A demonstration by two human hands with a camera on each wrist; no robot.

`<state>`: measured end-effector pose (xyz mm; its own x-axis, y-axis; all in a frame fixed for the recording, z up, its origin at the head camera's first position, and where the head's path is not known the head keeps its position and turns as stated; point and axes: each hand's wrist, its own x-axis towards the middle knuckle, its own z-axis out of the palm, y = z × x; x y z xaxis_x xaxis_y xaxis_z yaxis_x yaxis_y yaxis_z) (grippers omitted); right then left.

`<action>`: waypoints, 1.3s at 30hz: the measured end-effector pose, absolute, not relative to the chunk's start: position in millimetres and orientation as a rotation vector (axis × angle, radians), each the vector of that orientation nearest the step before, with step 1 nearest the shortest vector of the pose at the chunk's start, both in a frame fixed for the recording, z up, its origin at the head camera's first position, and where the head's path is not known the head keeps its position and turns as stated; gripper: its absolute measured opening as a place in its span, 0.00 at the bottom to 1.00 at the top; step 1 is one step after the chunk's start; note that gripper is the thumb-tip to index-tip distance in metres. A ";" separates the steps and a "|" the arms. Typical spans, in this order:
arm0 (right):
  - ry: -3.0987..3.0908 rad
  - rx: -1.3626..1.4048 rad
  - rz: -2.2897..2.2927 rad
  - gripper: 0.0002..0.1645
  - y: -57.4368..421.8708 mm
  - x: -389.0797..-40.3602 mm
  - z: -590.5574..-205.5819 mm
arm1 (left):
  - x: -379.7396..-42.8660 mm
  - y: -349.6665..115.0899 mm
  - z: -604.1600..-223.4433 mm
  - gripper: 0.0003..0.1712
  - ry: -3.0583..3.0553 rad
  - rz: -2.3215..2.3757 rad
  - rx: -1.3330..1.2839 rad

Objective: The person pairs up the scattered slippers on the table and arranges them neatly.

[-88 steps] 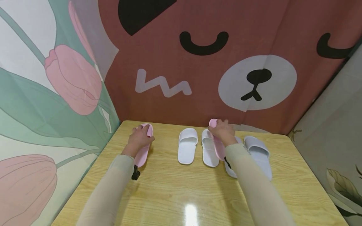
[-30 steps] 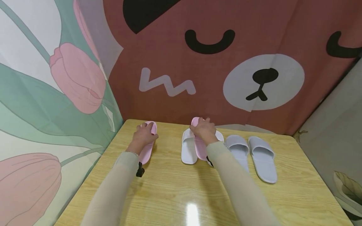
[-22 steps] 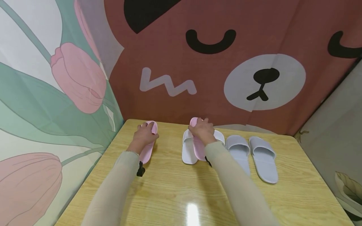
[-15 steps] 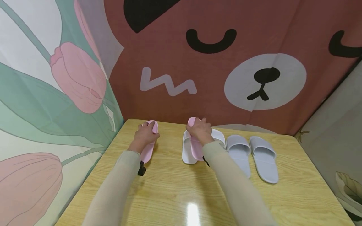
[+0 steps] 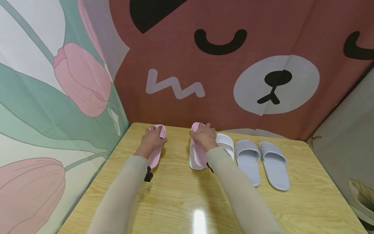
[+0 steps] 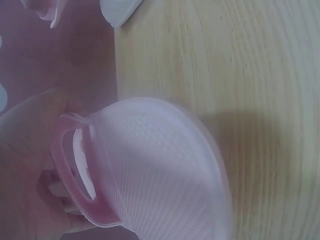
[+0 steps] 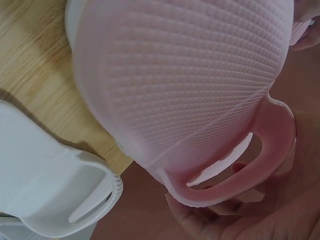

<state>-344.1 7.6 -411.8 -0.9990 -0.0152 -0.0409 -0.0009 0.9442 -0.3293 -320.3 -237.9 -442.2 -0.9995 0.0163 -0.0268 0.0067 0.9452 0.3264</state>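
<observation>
In the head view my left hand (image 5: 152, 139) grips a pink slipper (image 5: 155, 158) by its strap end, toward the table's back left. The left wrist view shows thumb and fingers around the strap of this pink slipper (image 6: 165, 170), whose shadow falls apart from it on the wood. My right hand (image 5: 205, 135) holds the matching pink slipper (image 5: 200, 156) over a white slipper (image 5: 194, 165), covering most of it. Seen from the right wrist, fingers curl under the strap of the pink slipper (image 7: 190, 75).
A second white slipper (image 5: 225, 140) lies beside my right wrist, partly hidden by the sleeve. Two pale grey slippers (image 5: 248, 162) stand to its right. The wooden table (image 5: 175, 195) meets a bear-print curtain (image 5: 163, 110) at the back and a tulip-print one (image 5: 84, 143) on the left.
My right hand has carried its pink slipper leftward, from over the right white slipper to over the left one. My left hand stays in about the same place over the table with its slipper.
</observation>
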 end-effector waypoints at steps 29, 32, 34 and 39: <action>3.037 0.017 -0.510 0.47 -18.1 -340.3 -409.4 | -324.7 -239.0 -444.3 0.46 3.077 0.490 -0.001; 3.034 0.014 -0.520 0.48 -20.4 -339.9 -408.7 | -325.1 -239.0 -444.4 0.46 3.077 0.492 0.003; 3.033 0.008 -0.513 0.48 -21.8 -339.9 -408.7 | -325.1 -238.9 -444.1 0.46 3.075 0.497 0.008; 3.042 -0.015 -0.470 0.48 -24.9 -340.4 -410.3 | -325.4 -238.1 -443.2 0.46 3.076 0.500 0.005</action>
<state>-340.4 -24.9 -410.3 -0.9979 -0.0196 -0.0613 -0.0002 0.9534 -0.3016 -325.4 -238.1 -443.2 -0.9997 0.0072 -0.0245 -0.0009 0.9484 0.3170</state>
